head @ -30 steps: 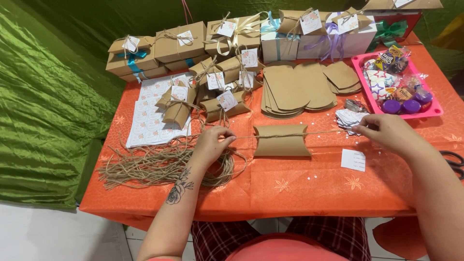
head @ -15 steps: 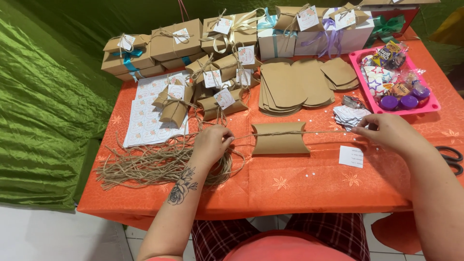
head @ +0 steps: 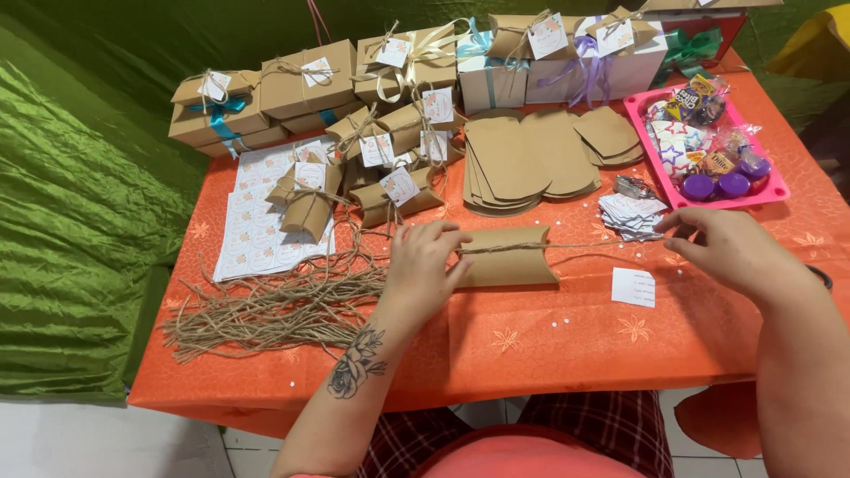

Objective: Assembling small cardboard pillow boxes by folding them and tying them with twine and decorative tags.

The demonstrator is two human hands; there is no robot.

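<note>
At the centre of the frame a flat kraft pillow box [head: 506, 257] lies on the orange counter [head: 549, 341]. A length of twine [head: 567, 246] runs taut across its top, from one hand to the other. The left hand [head: 425, 265] rests at the box's left end, its grip pinched on the twine there and pressing down, which seems to keep the box from sliding. The right hand [head: 726, 248], right of centre, has its grip closed on the twine's other end and holds it out level, so the strand stays straight over the box.

A loose bundle of cut twine [head: 266, 310] lies at lower left, close to the left hand. A sheet of stickers [head: 252, 226] sits above it. Finished tied boxes [head: 390, 190] crowd the upper middle, flat blanks [head: 522, 159] beside them. A stack of tags [head: 630, 217] and one loose card [head: 633, 287] lie near the right hand. A pink tray [head: 772, 188] of sweets sits upper right.
</note>
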